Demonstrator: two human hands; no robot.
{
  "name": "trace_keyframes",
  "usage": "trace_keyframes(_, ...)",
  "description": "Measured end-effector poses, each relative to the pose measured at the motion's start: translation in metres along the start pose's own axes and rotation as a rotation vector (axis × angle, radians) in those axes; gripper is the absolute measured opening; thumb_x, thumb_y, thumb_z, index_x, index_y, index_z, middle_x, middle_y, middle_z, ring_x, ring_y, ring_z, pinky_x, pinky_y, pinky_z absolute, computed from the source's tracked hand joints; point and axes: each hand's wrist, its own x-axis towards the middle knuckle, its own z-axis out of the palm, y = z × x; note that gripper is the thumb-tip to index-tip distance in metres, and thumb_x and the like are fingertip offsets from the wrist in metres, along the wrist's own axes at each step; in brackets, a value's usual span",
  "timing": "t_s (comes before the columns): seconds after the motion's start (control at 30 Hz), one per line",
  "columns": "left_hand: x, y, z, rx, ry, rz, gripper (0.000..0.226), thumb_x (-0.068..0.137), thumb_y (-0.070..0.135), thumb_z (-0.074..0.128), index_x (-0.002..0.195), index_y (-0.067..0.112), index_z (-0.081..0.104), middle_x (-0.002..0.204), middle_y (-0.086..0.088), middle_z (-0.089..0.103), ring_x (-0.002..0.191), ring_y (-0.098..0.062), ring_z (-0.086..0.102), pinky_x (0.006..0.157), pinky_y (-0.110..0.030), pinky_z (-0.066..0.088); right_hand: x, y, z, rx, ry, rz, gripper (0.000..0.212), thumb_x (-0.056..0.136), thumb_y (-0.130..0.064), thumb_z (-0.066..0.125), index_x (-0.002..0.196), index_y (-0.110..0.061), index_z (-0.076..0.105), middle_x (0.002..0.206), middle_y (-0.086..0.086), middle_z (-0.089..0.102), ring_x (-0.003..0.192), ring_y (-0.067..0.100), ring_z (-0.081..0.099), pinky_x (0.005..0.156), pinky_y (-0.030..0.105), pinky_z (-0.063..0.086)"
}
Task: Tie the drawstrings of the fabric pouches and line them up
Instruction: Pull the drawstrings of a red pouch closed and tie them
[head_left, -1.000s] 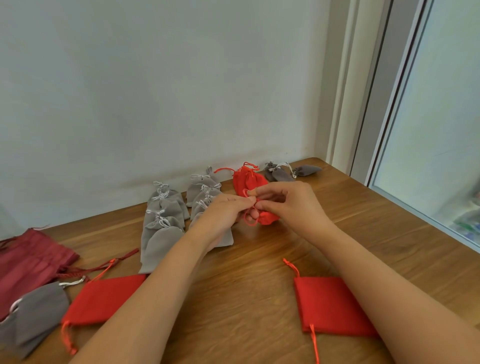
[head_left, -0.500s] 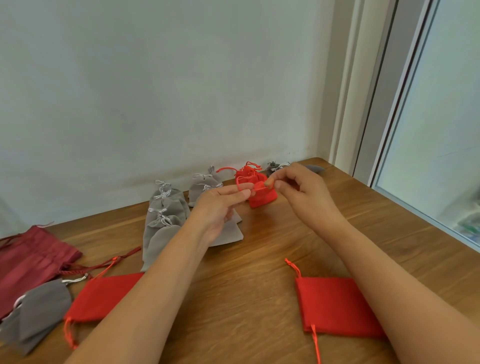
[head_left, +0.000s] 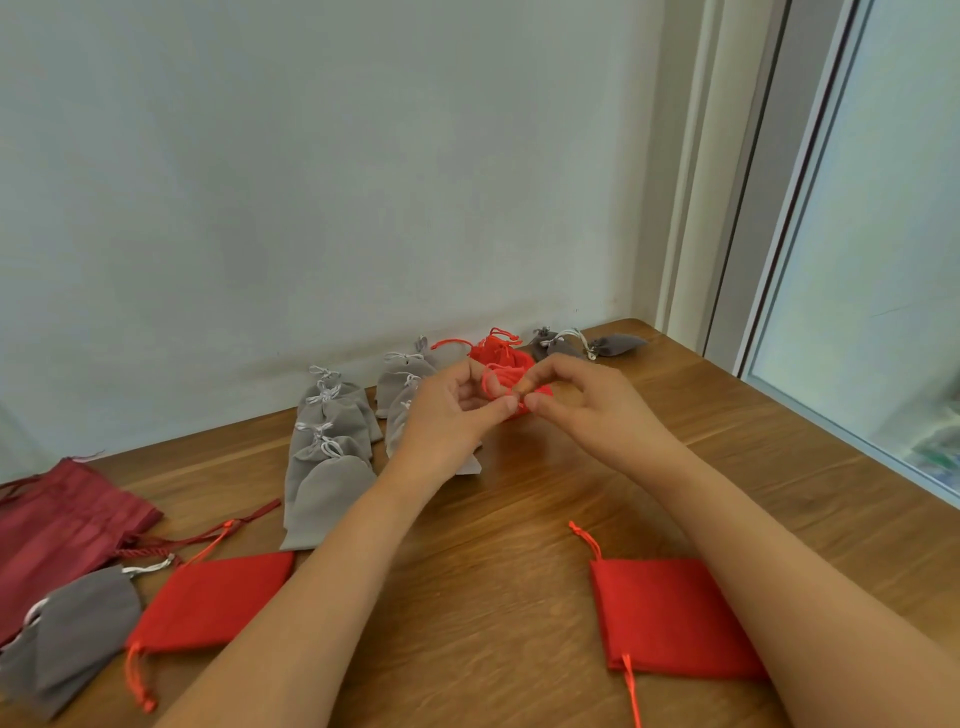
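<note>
- Pinching the red drawstring (head_left: 485, 378) loop with the left hand (head_left: 447, 415), thumb and forefinger curled onto the cord.
- Pinching the same cord with the right hand (head_left: 587, 410), its fingertips almost meeting the left's, the other fingers arching above.
- Holding the small red pouch (head_left: 540, 388) up between both hands, just over the wooden surface (head_left: 519, 519), near the back wall (head_left: 363, 182).
- Hiding most of that pouch behind the fingers; cannot tell whether a knot is formed.
- Sitting just behind it, close to the wall: a tied red pouch (head_left: 498, 349), cinched at the top.
- Lining up left of the hands: tied grey pouches (head_left: 332, 415) in two overlapping columns running from the wall toward the front, the nearer column partly hidden by the left hand.
- Lying at the back right: more cinched grey pouches (head_left: 587, 345).
- Lying flat and uncinched at the front: right red pouch (head_left: 665, 613), partly under the right forearm; left red pouch (head_left: 208, 603), beside the left forearm.
- Lying at the left edge: a flat grey pouch (head_left: 67, 634), just beside a larger maroon bag (head_left: 57, 519).
</note>
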Motion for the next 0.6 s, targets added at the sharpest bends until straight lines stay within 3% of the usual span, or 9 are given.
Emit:
trace_keyframes(0.1, 0.0, -0.006, -0.004, 0.031, -0.028, 0.005, 0.027, 0.082, -0.005, 0.068, 0.073, 0.012, 0.05, 0.077, 0.0, 0.066, 0.074, -0.009, 0.063, 0.072, -0.017, 0.049, -0.001, 0.004, 0.006, 0.0, -0.051, 0.02, 0.024, 0.085, -0.013, 0.069, 0.101, -0.028, 0.06, 0.089, -0.011, 0.067, 0.087, 0.0, 0.06, 0.076, 0.01, 0.042)
trace_keyframes(0.2, -0.001, -0.012, -0.007, 0.044, -0.082, -0.039, 0.023, 0.085, -0.001, 0.066, 0.075, 0.012, 0.051, 0.075, 0.004, 0.067, 0.08, -0.02, 0.057, 0.067, -0.019, 0.047, -0.001, 0.006, 0.01, -0.065, -0.083, 0.012, 0.03, 0.086, -0.011, 0.067, 0.111, -0.028, 0.06, 0.082, -0.005, 0.066, 0.073, 0.0, 0.059, 0.068, 0.013, 0.044)
trace_keyframes(0.3, -0.002, -0.021, -0.008, 0.015, -0.079, -0.058, 0.025, 0.086, -0.004, 0.064, 0.074, 0.013, 0.051, 0.069, 0.011, 0.064, 0.081, -0.019, 0.053, 0.074, -0.027, 0.044, -0.001, 0.008, 0.012, -0.114, -0.095, 0.024, 0.028, 0.088, -0.01, 0.063, 0.112, -0.023, 0.067, 0.081, -0.004, 0.064, 0.057, -0.005, 0.053, 0.056, 0.012, 0.039)
trace_keyframes(0.37, -0.003, -0.023, -0.007, 0.017, -0.075, -0.061, 0.026, 0.086, -0.005, 0.062, 0.074, 0.013, 0.05, 0.075, 0.004, 0.062, 0.08, -0.011, 0.056, 0.078, -0.024, 0.045, 0.0, 0.01, 0.013, -0.136, -0.083, 0.013, 0.026, 0.088, -0.011, 0.063, 0.111, -0.023, 0.069, 0.084, -0.007, 0.063, 0.063, -0.007, 0.054, 0.059, 0.01, 0.035)
trace_keyframes(0.43, -0.003, -0.023, -0.008, 0.008, -0.08, -0.061, 0.025, 0.087, -0.006, 0.06, 0.075, 0.013, 0.049, 0.078, -0.002, 0.06, 0.075, -0.005, 0.057, 0.076, -0.019, 0.047, 0.002, 0.011, 0.014, -0.142, -0.064, -0.014, 0.023, 0.088, -0.017, 0.066, 0.109, -0.024, 0.07, 0.101, -0.011, 0.063, 0.088, -0.005, 0.055, 0.072, 0.009, 0.036)
trace_keyframes(0.5, -0.003, -0.025, -0.009, 0.007, -0.076, -0.061, 0.024, 0.087, -0.006, 0.061, 0.076, 0.012, 0.049, 0.075, 0.002, 0.061, 0.075, -0.006, 0.057, 0.074, -0.019, 0.047, 0.002, 0.012, 0.016, -0.084, -0.059, -0.013, 0.021, 0.088, -0.019, 0.067, 0.108, -0.023, 0.069, 0.114, -0.014, 0.061, 0.106, -0.004, 0.052, 0.082, 0.009, 0.036)
trace_keyframes(0.6, -0.002, -0.026, -0.008, 0.002, -0.051, -0.059, 0.023, 0.086, -0.004, 0.064, 0.078, 0.013, 0.051, 0.067, 0.013, 0.061, 0.077, -0.008, 0.058, 0.071, -0.021, 0.047, 0.0, 0.01, 0.02, 0.026, -0.073, 0.007, 0.015, 0.088, -0.017, 0.067, 0.103, -0.017, 0.061, 0.104, -0.008, 0.067, 0.096, 0.001, 0.061, 0.081, 0.019, 0.047)
